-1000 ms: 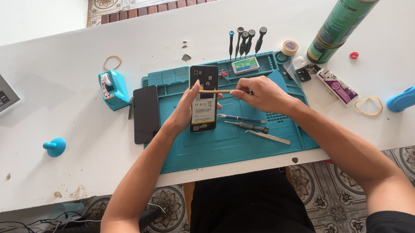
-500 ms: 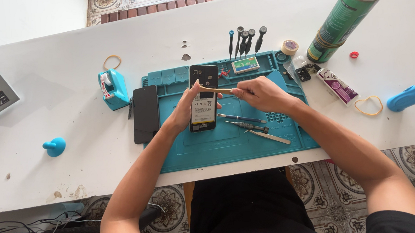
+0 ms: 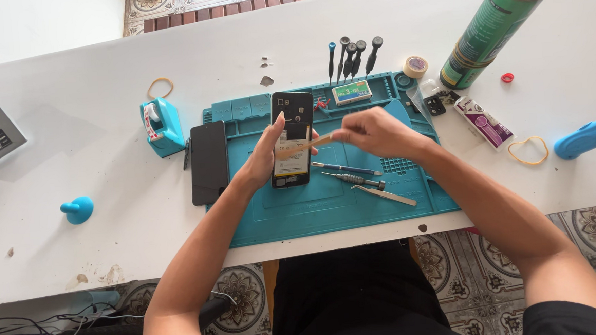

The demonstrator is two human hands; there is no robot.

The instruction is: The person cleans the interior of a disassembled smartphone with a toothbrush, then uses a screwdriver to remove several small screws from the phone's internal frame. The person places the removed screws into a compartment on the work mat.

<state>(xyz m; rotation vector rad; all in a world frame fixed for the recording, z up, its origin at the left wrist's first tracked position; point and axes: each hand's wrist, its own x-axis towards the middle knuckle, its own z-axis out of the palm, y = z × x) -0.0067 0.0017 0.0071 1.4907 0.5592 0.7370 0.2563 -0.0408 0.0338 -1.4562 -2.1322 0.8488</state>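
Fingers (image 3: 361,131) of our right hand (image 3: 378,133) are pinching a spudger (image 3: 308,145); our left hand (image 3: 263,159) is gripping the phone (image 3: 291,139). On the mat (image 3: 327,200), the phone is lying open, its screen (image 3: 209,162) already off; the prying looks unfinished.

Bare forearms, black short sleeves, black trousers.
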